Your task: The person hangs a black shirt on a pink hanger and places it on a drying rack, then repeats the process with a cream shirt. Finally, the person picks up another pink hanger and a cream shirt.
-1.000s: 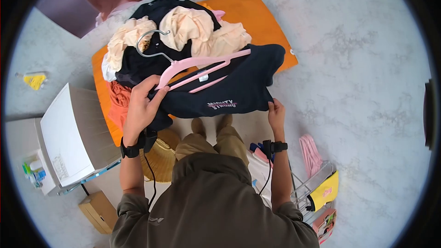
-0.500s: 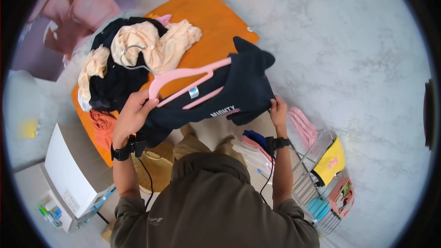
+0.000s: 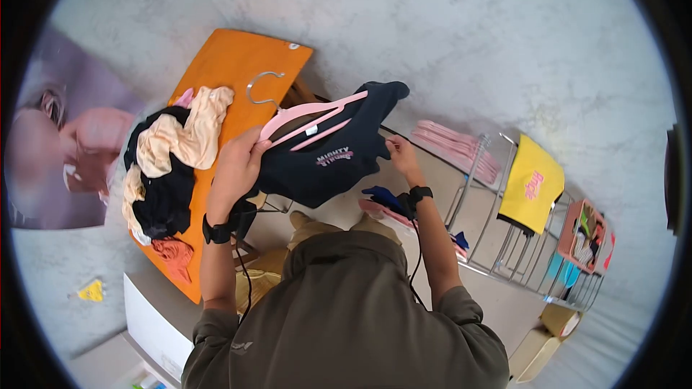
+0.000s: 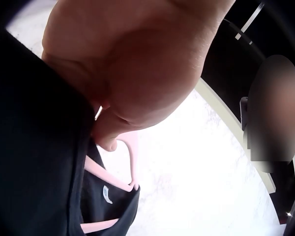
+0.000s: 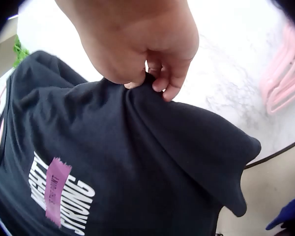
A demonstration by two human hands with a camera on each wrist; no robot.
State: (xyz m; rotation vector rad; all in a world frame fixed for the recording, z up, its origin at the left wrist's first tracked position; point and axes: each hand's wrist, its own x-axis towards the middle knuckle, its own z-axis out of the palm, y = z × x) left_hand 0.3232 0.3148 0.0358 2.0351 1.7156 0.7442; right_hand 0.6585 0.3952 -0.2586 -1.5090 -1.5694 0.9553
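Observation:
A dark shirt (image 3: 310,169) with white lettering hangs on a pink hanger (image 3: 306,112), whose metal hook points up and left. My left hand (image 3: 236,169) grips the hanger's left shoulder and the cloth there; in the left wrist view the thumb of that hand (image 4: 123,64) lies by the pink plastic. The right hand (image 3: 405,158) pinches the shirt's edge on the other side. In the right wrist view, thumb and fingers of this hand (image 5: 142,44) bunch the dark fabric (image 5: 118,142) above the printed words.
Cream, black and orange clothes (image 3: 173,144) are heaped on the orange table (image 3: 216,65) at left. To the right stands a wire rack (image 3: 497,245) with pink hangers (image 3: 454,145), a yellow cloth (image 3: 532,184) and a pink basket (image 3: 582,234). A white box (image 3: 155,324) is at lower left.
The view has turned toward the right, so the table and clothes heap shift left and more of the rack shows. Both hands still hold the shirt and hanger, now over the gap between table and rack.

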